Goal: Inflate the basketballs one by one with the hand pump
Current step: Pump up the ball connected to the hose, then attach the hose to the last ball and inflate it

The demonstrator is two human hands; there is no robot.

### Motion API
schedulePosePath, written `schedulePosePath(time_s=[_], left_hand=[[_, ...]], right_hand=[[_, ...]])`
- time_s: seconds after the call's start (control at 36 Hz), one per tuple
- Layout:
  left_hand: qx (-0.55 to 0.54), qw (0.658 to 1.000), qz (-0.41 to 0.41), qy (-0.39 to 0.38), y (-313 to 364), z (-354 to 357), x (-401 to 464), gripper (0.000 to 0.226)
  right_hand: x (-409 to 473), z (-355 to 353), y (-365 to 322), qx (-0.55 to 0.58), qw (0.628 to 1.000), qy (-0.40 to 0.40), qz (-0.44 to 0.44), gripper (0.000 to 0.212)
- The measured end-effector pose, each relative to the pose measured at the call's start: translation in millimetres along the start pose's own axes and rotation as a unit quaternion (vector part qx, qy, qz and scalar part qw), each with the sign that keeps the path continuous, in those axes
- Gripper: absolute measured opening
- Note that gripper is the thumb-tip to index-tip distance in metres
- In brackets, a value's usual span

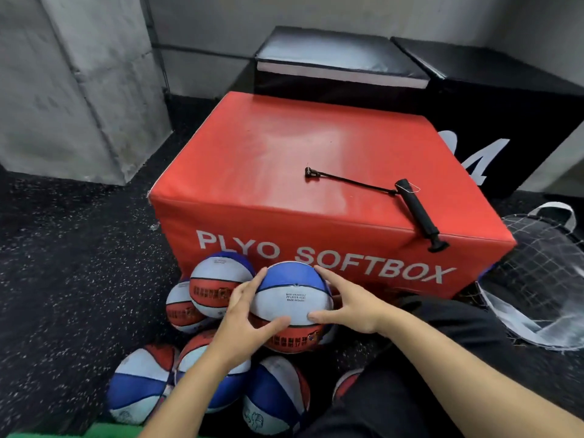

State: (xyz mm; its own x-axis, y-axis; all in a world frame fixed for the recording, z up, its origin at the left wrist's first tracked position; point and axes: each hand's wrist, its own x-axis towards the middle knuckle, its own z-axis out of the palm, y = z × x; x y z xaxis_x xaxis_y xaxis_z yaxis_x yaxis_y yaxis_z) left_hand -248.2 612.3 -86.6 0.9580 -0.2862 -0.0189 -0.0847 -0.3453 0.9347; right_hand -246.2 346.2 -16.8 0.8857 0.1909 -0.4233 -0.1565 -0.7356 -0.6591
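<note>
A red, white and blue basketball (pixel 292 301) is held up in front of the red soft box (pixel 284 172). My left hand (pixel 243 320) holds its left side, thumb curled over the front. My right hand (pixel 347 303) holds its right side, fingers spread round it. The black hand pump (pixel 418 213) lies on the box's right front corner, its handle hanging over the edge. The pump's thin hose (pixel 350 181) stretches left to a needle end (pixel 311 173). Several more basketballs (pixel 218 287) lie heaped on the floor below my hands.
Two black padded boxes (pixel 341 64) stand behind the red one. A mesh ball bag (pixel 537 270) lies on the floor at the right. A grey covered pillar (pixel 72 90) stands at the left. The floor (pixel 79 263) is dark speckled rubber. My dark trouser leg (pixel 410 374) is at lower right.
</note>
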Motion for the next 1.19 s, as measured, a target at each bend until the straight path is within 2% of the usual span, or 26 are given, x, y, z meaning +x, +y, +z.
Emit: schedulePosePath(time_s=[0.14, 0.19, 0.25, 0.31, 0.42, 0.5, 0.58, 0.69, 0.81, 0.92, 1.06, 1.19], left_hand=[[-0.027, 0.998, -0.059, -0.011, -48, 21, 3, 0.098], [0.034, 0.997, -0.064, -0.032, -66, 29, 1, 0.091], [0.115, 0.991, -0.035, -0.054, -83, 41, -2, 0.081], [0.142, 0.987, -0.026, -0.067, -92, 52, -4, 0.072], [0.146, 0.987, -0.044, -0.052, -99, 60, -1, 0.068], [0.151, 0.986, -0.051, -0.051, -97, 56, 0, 0.068], [0.150, 0.986, -0.048, -0.055, -94, 52, -3, 0.066], [0.135, 0.990, -0.030, -0.041, -81, 45, -1, 0.066], [0.123, 0.992, 0.007, -0.020, -54, 38, 10, 0.066], [0.098, 0.994, 0.042, 0.016, -16, 25, 23, 0.067], [0.083, 0.990, 0.103, 0.048, 45, 14, 39, 0.067], [0.061, 0.983, 0.164, 0.048, 111, 39, 59, 0.068]], right_hand=[[22, 4, 10, -0.115, 0.992, -0.050, 0.022, 0.097], [29, 12, 15, -0.157, 0.982, -0.100, 0.037, 0.088], [36, 24, 20, -0.205, 0.962, -0.174, 0.053, 0.080], [42, 33, 21, -0.246, 0.942, -0.220, 0.060, 0.077], [52, 38, 23, -0.268, 0.937, -0.214, 0.059, 0.083], [53, 37, 21, -0.250, 0.945, -0.200, 0.062, 0.079], [49, 36, 14, -0.217, 0.958, -0.178, 0.054, 0.070], [47, 33, 10, -0.188, 0.970, -0.147, 0.044, 0.074], [42, 24, -5, -0.171, 0.983, -0.067, -0.006, 0.066], [31, 6, -28, -0.073, 0.995, 0.030, -0.053, 0.059], [6, -28, -47, 0.044, 0.975, 0.182, -0.116, 0.049], [-29, -73, -35, 0.090, 0.951, 0.261, -0.142, 0.046]])
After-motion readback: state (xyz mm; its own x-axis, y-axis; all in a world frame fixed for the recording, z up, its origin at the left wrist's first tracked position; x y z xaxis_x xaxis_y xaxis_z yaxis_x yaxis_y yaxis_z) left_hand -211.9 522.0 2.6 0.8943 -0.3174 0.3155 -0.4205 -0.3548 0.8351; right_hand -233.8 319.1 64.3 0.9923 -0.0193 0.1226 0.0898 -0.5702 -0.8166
